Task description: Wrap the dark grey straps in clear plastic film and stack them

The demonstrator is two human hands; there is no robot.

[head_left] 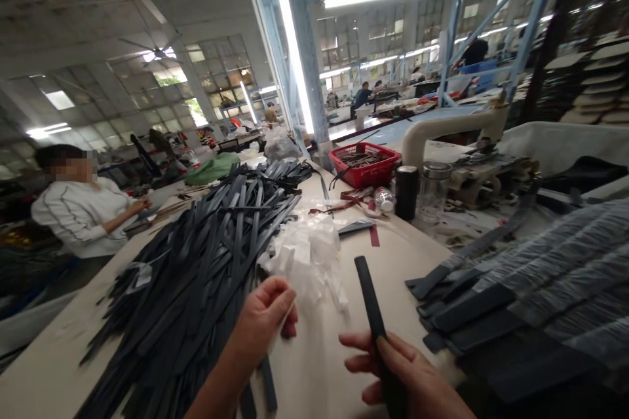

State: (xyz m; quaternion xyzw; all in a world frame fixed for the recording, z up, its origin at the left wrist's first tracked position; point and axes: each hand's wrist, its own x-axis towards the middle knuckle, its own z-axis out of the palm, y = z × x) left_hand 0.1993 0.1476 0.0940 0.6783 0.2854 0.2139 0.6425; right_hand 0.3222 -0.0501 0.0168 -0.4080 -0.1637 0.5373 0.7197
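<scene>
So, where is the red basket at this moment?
The red basket stands far back on the table, centre-right in the head view, just left of the black cylinder and the clear jar.

Bright overhead tube glare, blurred warped edges.

Setting: factory workshop, large open hall. Long fluorescent tubes (291, 33) are hung from blue steel framing (455, 26) under a concrete ceiling. A long bench (383, 262) is heaped with dark cut straps (196, 275); stacked strips (550, 275) are piled at the right. A sewing machine (457, 127) and a red basket (364, 165) are placed beyond. A seated co-worker (81, 209) and distant workers (362, 97) are seen at other benches.
</scene>
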